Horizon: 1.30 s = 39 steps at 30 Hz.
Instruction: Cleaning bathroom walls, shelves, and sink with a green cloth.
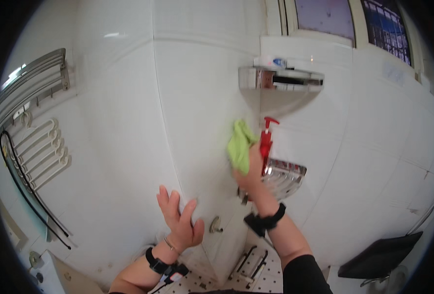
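My right hand (251,171) holds a light green cloth (240,147) against the white tiled wall (202,110), just left of the corner. Right beside that hand, a red pump bottle (266,141) stands on a chrome corner rack (284,176), partly hidden by my hand and forearm. My left hand (180,217) is raised in front of the wall, lower and further left, fingers apart with nothing in them. Whether its fingertips touch the tiles I cannot tell. Both wrists wear black straps.
Above the bottle is a mirrored corner shelf (297,79) bearing small items. A metal towel rack (33,88) and white hangers (44,154) are at left. A metal wall fitting (215,225) sits near my left hand. Low right is a black toilet lid (380,255).
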### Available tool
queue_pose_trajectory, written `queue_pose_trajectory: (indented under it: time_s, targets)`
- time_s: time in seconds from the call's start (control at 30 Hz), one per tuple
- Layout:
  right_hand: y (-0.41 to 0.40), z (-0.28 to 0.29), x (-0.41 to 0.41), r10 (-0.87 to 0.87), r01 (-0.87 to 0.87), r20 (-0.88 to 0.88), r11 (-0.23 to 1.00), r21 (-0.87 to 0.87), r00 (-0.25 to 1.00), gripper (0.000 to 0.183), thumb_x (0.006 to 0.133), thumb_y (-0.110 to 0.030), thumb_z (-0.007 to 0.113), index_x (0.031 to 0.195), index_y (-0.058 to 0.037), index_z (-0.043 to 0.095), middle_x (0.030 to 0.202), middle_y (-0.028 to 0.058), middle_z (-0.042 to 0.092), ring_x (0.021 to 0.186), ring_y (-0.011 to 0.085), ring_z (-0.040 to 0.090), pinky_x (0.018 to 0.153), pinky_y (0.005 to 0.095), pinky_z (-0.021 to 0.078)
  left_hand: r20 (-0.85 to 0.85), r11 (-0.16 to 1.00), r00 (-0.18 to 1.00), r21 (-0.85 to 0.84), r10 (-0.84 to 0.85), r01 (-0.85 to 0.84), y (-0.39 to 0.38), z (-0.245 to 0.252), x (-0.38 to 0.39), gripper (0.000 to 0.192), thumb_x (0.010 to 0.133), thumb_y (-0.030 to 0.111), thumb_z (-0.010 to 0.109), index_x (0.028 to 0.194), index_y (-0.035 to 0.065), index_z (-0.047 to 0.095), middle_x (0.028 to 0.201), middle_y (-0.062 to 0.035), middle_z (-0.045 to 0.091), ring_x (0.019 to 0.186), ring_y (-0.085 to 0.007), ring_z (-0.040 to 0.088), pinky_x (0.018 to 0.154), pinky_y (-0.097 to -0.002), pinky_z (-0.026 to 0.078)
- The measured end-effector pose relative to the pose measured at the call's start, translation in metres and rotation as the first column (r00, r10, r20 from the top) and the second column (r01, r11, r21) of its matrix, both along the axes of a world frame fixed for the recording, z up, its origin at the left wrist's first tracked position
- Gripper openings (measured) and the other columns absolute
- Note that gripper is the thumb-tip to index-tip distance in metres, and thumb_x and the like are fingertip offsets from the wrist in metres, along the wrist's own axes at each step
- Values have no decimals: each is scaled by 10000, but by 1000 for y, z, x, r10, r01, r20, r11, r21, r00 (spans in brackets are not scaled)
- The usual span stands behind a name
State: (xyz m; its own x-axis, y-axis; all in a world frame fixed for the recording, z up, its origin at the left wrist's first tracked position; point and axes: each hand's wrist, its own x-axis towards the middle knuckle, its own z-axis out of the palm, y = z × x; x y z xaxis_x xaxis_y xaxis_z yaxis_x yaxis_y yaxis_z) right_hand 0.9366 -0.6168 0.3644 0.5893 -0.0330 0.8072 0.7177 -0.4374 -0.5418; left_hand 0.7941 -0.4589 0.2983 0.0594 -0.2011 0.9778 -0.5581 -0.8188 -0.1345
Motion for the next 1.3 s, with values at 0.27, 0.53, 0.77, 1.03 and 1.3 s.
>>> queue_pose_trajectory:
  time_s: [0.27, 0.53, 0.77, 1.03, 1.3]
  targets:
    - [17, 54, 8, 86, -121, 386, 990, 69, 919, 431, 801, -167, 545, 1188, -3, 449, 1199, 229, 417, 1116, 355, 409, 975, 392, 318, -41, 999, 998, -7, 43, -43, 2, -5, -5, 534, 703, 111, 518, 1231, 54, 463, 1410, -247, 242, 1309, -534, 156, 1023, -636, 79]
    - [2, 52, 101, 204, -234, 131, 928, 288, 970, 418, 844, -125, 451, 1222, 24, 357, 1184, 235, 435, 1106, 385, 437, 952, 404, 350, -79, 998, 995, 49, 53, -49, -6, 3, -4, 489, 785, 115, 447, 1257, 0, 387, 1433, -260, 167, 1329, -520, 71, 1058, -602, 85]
    - [48, 31, -34, 772, -768, 84, 603, 215, 630, 615, 857, -202, 547, 1373, -27, 262, 1334, 149, 362, 1235, 275, 349, 1037, 353, 275, -82, 995, 993, 57, 91, -86, 2, 4, -14, 508, 785, 120, 457, 1274, 12, 371, 1438, -255, 158, 1324, -527, 76, 1052, -610, 86]
    - [21, 129, 20, 336, -317, 500, 940, -126, 798, 541, 871, -114, 479, 1363, -31, 271, 1308, 122, 387, 1205, 213, 366, 1036, 342, 279, -109, 996, 992, 58, 67, -61, -5, 2, -14, 520, 772, 116, 463, 1276, 25, 371, 1441, -251, 154, 1327, -524, 69, 1055, -605, 89]
    - [55, 99, -57, 491, -621, 659, 783, -46, 570, 689, 796, -223, 600, 1374, -29, 277, 1408, 172, 317, 1284, 375, 285, 1064, 458, 200, -63, 992, 992, 70, 109, -105, -2, 4, -13, 498, 807, 176, 462, 1267, 6, 372, 1441, -257, 165, 1318, -534, 88, 1049, -612, 99]
